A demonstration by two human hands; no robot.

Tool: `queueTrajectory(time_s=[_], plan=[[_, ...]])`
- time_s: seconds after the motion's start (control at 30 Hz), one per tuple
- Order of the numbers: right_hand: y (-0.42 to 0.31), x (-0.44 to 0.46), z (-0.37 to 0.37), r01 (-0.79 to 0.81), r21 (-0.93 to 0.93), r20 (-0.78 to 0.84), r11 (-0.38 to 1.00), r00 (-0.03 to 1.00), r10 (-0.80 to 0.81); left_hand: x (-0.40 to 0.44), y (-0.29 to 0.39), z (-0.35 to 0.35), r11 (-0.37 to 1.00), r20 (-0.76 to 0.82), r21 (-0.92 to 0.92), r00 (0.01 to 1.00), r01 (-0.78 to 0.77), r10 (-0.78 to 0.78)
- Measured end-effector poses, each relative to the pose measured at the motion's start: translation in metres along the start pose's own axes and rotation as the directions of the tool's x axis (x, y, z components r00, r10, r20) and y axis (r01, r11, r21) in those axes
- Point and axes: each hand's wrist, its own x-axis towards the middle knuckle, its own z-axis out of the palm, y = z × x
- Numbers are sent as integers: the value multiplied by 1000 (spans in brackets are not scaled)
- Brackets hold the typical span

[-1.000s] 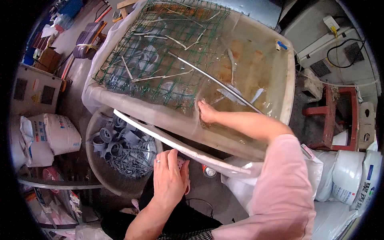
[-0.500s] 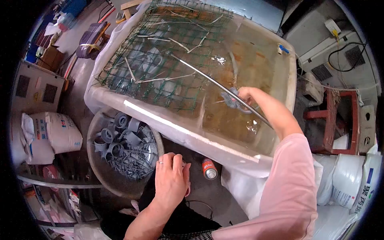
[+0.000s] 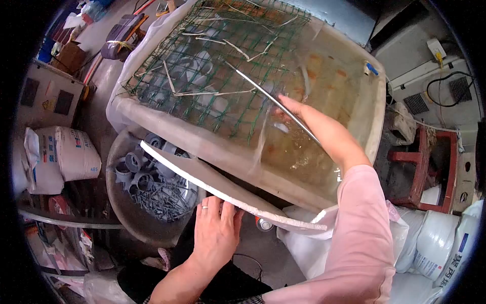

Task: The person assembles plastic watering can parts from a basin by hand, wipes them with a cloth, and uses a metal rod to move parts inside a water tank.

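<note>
My left hand (image 3: 217, 230) is at the lower edge of a long white board (image 3: 217, 190), its fingers curled together against that edge. The board slants out from the front of a big water tub (image 3: 212, 144). My right hand (image 3: 292, 107) reaches into the tub beside a thin metal rod (image 3: 271, 96); its fingertips are partly hidden by the rod and the water. A green wire net (image 3: 223, 109) with pale strips covers the tub's left part, with grey parts (image 3: 195, 68) beneath it. A small pale piece (image 3: 281, 127) is in the water just below my right hand.
A round basin (image 3: 119, 202) of grey plastic fittings stands left of my left hand. White sacks (image 3: 76, 154) are at the left, more bags (image 3: 435, 238) at the right. A red frame (image 3: 412, 157) and a spray can (image 3: 263, 224) are near the tub.
My right hand has moved left from the tub's right part toward the net, and the grey bundle at its fingers no longer shows. The white board now tilts outward to my left fingers.
</note>
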Motion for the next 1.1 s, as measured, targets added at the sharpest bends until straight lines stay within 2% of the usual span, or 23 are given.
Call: queueTrajectory(time_s=[0.03,0.07,0.1,0.13,0.2,0.3,0.37,0.43,0.53,0.57,0.63,0.7,0.73,0.77,0.8,0.83,0.87,0.9,0.97,1.0,1.03,1.1], plan=[[-8,-2,5,167,-260,14,951,985,-169,0,-1,0,1000,1,1,1000,7,-7],[0,12,-9,224,-446,20,867,970,-240,0,-1,-1,1000,-13,1,1000,-9,9],[5,20,-27,92,-575,-85,813,981,-172,-1,-1,-2,1000,-31,0,999,-27,27],[-10,2,-20,60,-466,-211,883,962,-176,-5,-2,-1,997,51,-67,998,42,-38],[-47,-41,-10,37,-352,-336,935,928,-163,-5,-1,2,996,18,-81,1000,23,-22],[-80,-80,-14,-14,-355,-429,935,891,-149,-6,6,3,997,-56,-77,998,-15,11],[-89,-104,-13,40,-551,-297,833,924,-241,-8,9,5,996,-73,-82,997,-41,35],[-96,-128,2,49,-601,-280,798,922,-268,-9,14,4,996,-74,-70,996,-54,49],[-116,-154,22,99,-828,-128,552,925,-358,-12,21,4,997,-82,-31,994,-75,73],[-125,-162,28,112,-834,-113,541,924,-366,-13,23,4,996,-80,-9,993,-91,90],[-148,-176,39,139,-974,50,182,905,-422,-13,27,5,997,-119,-21,990,-80,77],[-187,-189,52,228,-946,138,229,927,-350,-15,30,5,988,-242,-11,959,-152,145],[-212,-200,69,60,-760,-22,647,993,-118,-17,29,5,992,-263,-6,957,-128,122],[-228,-205,81,-1,-777,-95,629,989,-117,-19,27,6,986,-307,15,938,-167,163],[-228,-200,83,44,-985,-15,164,941,-339,-21,26,4,979,-343,38,918,-199,200],[-237,-196,97,-127,-968,-49,-219,942,-332,-23,24,-2,986,-350,42,922,-160,165],[-239,-199,110,-255,-909,-99,-329,900,-425,-27,19,-9,965,-419,56,872,-256,255],[-246,-188,116,-188,-909,24,-372,867,-497,-34,8,-16,936,-479,78,811,-342,336],[-264,-181,156,66,-979,168,-191,790,-589,-65,-17,-45,964,-568,39,788,-262,237],[-272,-183,188,133,-974,218,-183,769,-602,-85,-35,-61,977,-622,77,756,-199,204],[-280,-187,224,189,-967,255,-171,745,-617,-108,-62,-69,997,-636,-5,770,-79,57],[-289,-183,292,249,-951,308,-182,731,-608,-156,-125,-82,963,-487,139,863,231,-137]])
